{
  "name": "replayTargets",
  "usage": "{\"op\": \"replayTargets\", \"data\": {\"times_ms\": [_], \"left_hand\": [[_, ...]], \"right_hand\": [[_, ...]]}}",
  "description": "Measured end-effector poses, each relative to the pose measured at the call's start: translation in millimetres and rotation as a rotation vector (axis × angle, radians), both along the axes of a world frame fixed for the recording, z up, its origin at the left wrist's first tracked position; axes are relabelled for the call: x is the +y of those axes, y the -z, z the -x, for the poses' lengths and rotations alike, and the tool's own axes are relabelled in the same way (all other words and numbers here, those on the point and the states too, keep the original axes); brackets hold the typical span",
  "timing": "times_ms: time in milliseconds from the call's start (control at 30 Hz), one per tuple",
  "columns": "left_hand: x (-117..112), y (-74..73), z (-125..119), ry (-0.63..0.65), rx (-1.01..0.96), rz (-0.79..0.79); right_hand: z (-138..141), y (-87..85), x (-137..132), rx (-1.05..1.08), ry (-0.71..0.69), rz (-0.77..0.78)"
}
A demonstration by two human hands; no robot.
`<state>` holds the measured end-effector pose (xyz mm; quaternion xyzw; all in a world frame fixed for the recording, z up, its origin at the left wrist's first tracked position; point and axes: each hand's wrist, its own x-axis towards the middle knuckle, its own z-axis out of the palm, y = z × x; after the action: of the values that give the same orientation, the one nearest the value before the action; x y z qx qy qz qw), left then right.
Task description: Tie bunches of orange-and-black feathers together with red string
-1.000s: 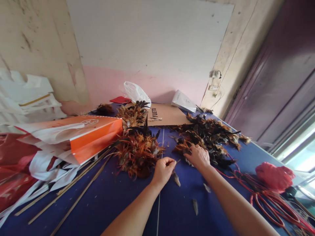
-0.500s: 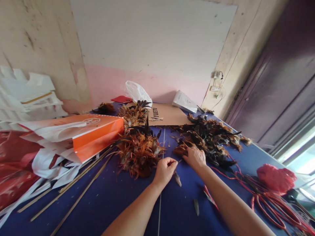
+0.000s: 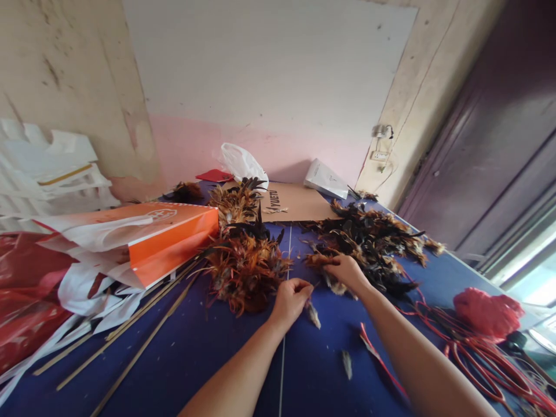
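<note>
Head view: feathers lie in two masses either side of a white line (image 3: pixel 282 365) on the blue table (image 3: pixel 226 365). Left of centre, a reddish-brown feather cluster (image 3: pixel 245 269); right of centre, a dark feather heap (image 3: pixel 369 231). The gap between presumably keeps the two lots apart and leaves room for both hands. Orange paper bag (image 3: pixel 174 240) and bamboo sticks (image 3: pixel 145 341) sit at frame left, red cord (image 3: pixel 484 365) at lower right; this layout seems to leave the lower centre free for the forearms.

Left hand (image 3: pixel 290 301), centre of frame: thumb and forefinger closed in a pinch on what looks like a thin quill (image 3: pixel 316 284); a fine grip would suit so slight a thing. Other fingers curled under, forearm slanting up from the bottom edge. Grey feather (image 3: pixel 313 315) just beside it.

Right hand (image 3: pixel 350 275), right of centre: palm down, forearm from lower right, fingertips reaching left onto brown feathers (image 3: pixel 316 260) at the near edge of the heap. Fingers bent; cannot tell whether they grip or merely touch. Loose feather (image 3: pixel 346 365) and red strip (image 3: pixel 377 356) lie below, apart from both hands.
</note>
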<state>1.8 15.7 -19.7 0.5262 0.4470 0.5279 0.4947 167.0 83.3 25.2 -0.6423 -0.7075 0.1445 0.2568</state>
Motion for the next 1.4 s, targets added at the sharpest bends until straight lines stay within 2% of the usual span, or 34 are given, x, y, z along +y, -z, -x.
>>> {"op": "replayTargets", "data": {"times_ms": [233, 500, 667, 833, 900, 1067, 1300, 1400], "left_hand": [[-5.5, -7.5, -2.9, 0.014, -0.108, 0.097], [-1.4, -19.2, -17.0, -0.029, -0.217, 0.160], [10.2, -24.6, -28.7, 0.076, -0.234, 0.055], [17.7, -27.4, -31.5, 0.149, -0.251, -0.067], [21.0, -24.1, -33.5, 0.115, -0.236, -0.082], [30.9, -12.0, -37.6, -0.104, -0.119, -0.127], [32.8, -6.7, -34.9, -0.172, 0.051, -0.148], [36.9, -2.0, -34.9, -0.162, -0.013, -0.126]], "right_hand": [[-13.5, 0.2, -6.4, 0.274, 0.012, 0.042], [-4.2, -0.5, -21.8, 0.261, -0.036, -0.050], [6.6, 1.7, -31.4, 0.203, -0.104, -0.150], [4.5, 6.0, -34.8, 0.148, -0.166, -0.236], [4.0, 8.9, -34.3, 0.093, -0.157, -0.258], [6.3, 16.8, -31.2, 0.070, -0.211, -0.290], [9.0, 21.9, -34.4, 0.131, -0.293, -0.245], [7.4, 19.5, -35.0, 0.230, -0.326, -0.168]]}}
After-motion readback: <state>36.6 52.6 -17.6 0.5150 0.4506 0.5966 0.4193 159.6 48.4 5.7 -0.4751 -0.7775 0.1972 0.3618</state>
